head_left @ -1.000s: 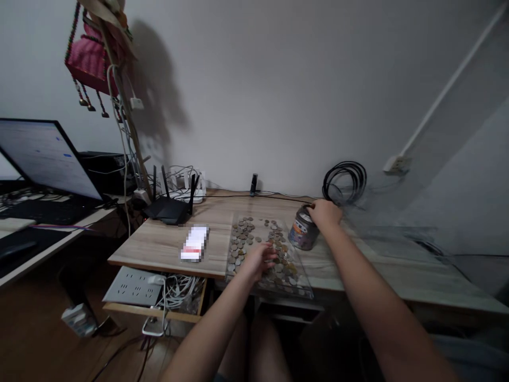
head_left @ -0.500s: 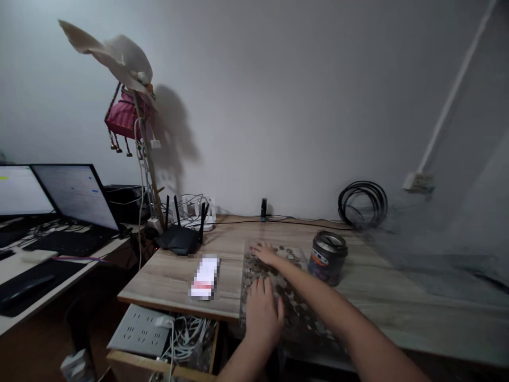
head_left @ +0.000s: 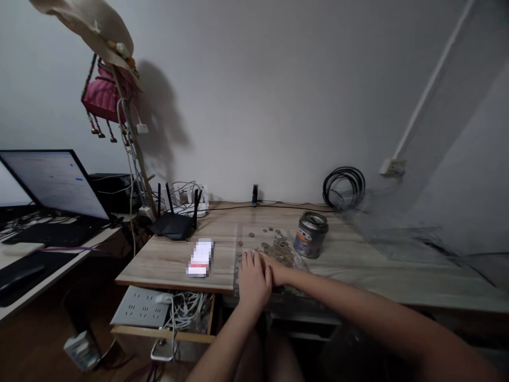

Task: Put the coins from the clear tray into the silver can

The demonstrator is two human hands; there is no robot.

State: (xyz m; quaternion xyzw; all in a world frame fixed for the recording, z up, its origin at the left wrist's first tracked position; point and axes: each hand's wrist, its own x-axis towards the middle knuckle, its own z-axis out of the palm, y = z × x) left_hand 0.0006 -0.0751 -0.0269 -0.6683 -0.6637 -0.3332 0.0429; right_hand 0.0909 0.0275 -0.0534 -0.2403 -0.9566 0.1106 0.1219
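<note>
Grip unclear, left hand overlapping right hand, coins

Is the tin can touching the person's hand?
Apart. The head view shows the can standing alone on the table, with bare wood between it and the right hand.

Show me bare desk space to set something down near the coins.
Bare wood lies right of the metal tin can, toward the black cable coil, and between the black router and the clear coin tray. The tray's near end is crowded by both hands.
</note>
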